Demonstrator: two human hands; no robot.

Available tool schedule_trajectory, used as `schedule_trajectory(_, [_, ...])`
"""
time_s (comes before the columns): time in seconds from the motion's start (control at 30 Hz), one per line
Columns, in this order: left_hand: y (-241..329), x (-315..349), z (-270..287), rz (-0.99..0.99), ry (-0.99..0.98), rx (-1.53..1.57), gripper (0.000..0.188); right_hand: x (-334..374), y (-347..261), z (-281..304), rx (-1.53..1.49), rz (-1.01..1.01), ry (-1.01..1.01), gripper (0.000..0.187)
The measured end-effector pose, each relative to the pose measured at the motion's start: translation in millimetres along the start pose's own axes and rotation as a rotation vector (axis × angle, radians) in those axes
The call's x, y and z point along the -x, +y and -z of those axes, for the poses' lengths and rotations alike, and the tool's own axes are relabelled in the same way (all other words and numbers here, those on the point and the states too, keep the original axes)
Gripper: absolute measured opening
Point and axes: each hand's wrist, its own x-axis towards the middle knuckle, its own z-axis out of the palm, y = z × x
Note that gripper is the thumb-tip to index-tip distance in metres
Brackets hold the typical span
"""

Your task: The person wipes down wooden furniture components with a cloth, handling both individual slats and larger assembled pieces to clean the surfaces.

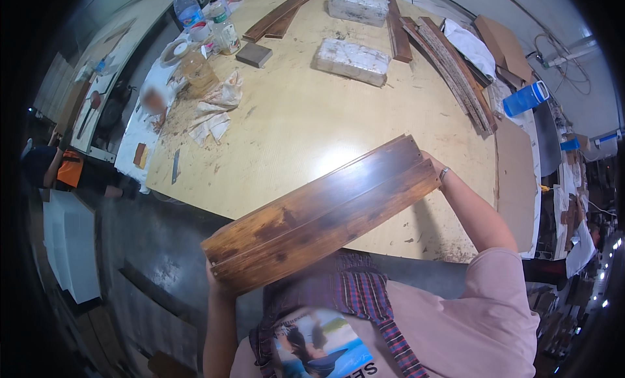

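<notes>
A long brown wooden panel [325, 212], glossy and darkly stained, is held slantwise over the table's near edge. It looks like planks laid side by side, with small holes near the right end. My left hand [220, 287] grips its lower left end from beneath, and most of the fingers are hidden behind the wood. At the upper right end, my right hand [432, 160] holds the other end, its fingers largely covered too. Light reflects off the panel's upper right part.
Two plastic-wrapped blocks [351, 62] lie on the table [280, 124]. Bottles [224, 33], a jar [195, 69] and a stained rag [218, 108] are at the left. Curved wooden strips [449, 72] and a blue bottle [524, 99] sit at the right. Another person [65, 169] is at far left.
</notes>
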Motion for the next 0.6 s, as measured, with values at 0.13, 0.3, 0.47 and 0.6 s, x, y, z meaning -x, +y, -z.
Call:
schedule_trajectory(0.13, [-1.3,4.1,-5.5,0.029,-0.07,0.006,0.061,18.6,-46.3,-18.2,0.185,0.046,0.101,0.055])
schedule_trajectory(0.3, [23.9,-2.3,10.9,-0.024,0.237,-0.363,0.048,51.1,-70.0,-47.0,0.34,0.276,0.065,0.057])
schedule_trajectory(0.47, [100.2,-32.1,-40.7,-0.286,0.413,-0.659,0.029,61.5,-65.2,-65.4,0.44,0.32,0.138,0.049])
schedule_trajectory(0.6, [161.0,-105.1,-27.4,-0.586,0.405,-1.128,0.029,54.6,-62.3,-65.5,0.516,0.378,0.146,0.046])
